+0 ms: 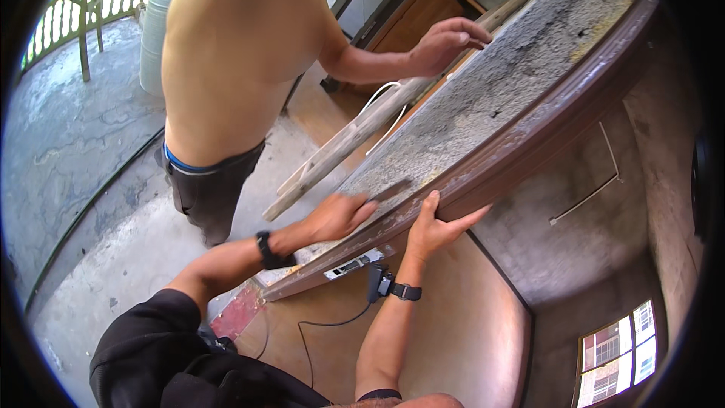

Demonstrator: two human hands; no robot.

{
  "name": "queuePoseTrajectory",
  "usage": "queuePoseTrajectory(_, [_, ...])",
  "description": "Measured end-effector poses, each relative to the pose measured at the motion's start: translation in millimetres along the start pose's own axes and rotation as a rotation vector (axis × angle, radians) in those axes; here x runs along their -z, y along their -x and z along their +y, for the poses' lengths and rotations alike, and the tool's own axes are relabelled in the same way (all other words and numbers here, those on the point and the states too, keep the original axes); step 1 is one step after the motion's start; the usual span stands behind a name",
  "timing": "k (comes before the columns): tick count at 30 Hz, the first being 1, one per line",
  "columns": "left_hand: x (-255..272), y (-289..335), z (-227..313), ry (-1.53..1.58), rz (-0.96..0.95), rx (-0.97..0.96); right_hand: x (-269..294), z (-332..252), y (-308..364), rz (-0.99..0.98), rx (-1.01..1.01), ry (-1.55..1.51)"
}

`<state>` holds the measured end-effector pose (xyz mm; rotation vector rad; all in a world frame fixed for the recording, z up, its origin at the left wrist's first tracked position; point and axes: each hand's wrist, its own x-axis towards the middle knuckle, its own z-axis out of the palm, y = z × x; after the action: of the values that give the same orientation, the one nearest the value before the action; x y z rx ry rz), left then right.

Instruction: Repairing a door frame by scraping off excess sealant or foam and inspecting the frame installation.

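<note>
A long brown frame (pixel 529 132) with worn, flaking edges runs diagonally from lower left to upper right. Along it lies a band of rough grey mortar (pixel 453 132) with yellowish patches. My left hand (pixel 341 215) is over the lower end of the mortar, its fingers curled and slightly blurred; a dark streak shows just past them, and what they hold, if anything, is unclear. My right hand (pixel 442 233) presses against the brown frame, thumb and fingers spread. Set in the frame's edge between my wrists is a metal lock plate (pixel 355 263).
Across the mortar stands a bare-chested person (pixel 234 60), one hand (pixel 453 45) held near the mortar's far edge. A wooden pole (pixel 332 155) and white cable (pixel 389 132) lie between us. A black hose (pixel 94 204) crosses the floor at left. A black cable (pixel 336 324) hangs by my right wrist.
</note>
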<state>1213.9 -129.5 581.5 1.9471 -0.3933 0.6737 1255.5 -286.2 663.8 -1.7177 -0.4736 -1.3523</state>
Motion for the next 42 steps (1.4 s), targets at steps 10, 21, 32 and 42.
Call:
queuePoseTrajectory(10, [-14, -24, -11, -0.171, -0.097, 0.018, 6, 1, -4, 0.003, 0.11, 0.066])
queuePoseTrajectory(21, [58, -90, 87, -0.088, -0.059, -0.035, 8, 3, -6, 0.017, 0.109, 0.064])
queuePoseTrajectory(32, [25, -66, 30, -0.246, -0.111, -0.034, 10, -4, -4, -0.013, 0.075, 0.025])
queuePoseTrajectory(42, [11, -66, 38, -0.014, 0.109, -0.11, 0, 1, -5, -0.006, 0.052, 0.038])
